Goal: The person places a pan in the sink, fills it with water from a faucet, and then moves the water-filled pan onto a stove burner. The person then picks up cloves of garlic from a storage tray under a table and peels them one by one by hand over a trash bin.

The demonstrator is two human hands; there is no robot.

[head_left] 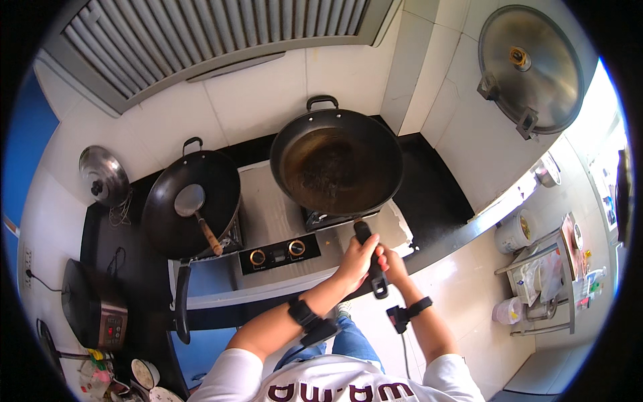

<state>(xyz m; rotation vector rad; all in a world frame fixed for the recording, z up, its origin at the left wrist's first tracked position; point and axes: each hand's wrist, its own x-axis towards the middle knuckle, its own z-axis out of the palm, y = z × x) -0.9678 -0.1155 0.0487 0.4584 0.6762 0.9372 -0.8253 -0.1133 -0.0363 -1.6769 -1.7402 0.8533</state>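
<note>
A large black wok [389,173] sits over the right burner, its long handle [378,284] pointing towards me. My left hand [356,256] grips this handle from the left. From the right, my right hand [394,266] closes on the same handle, its fingertips showing beside my left fingers. Brownish, shiny residue [321,166] coats the wok's inside; whether it is liquid cannot be told. A second black wok [166,211] rests over the left burner. In it lies a metal ladle [190,200] with a wooden handle.
The gas stove [261,196] has two knobs in its front panel [280,254]. At left stand a rice cooker [90,306] and a leaning pot lid [104,173]. A big lid [540,75] hangs on the right wall. A range hood [221,35] is above; a loaded rack [545,281] stands right.
</note>
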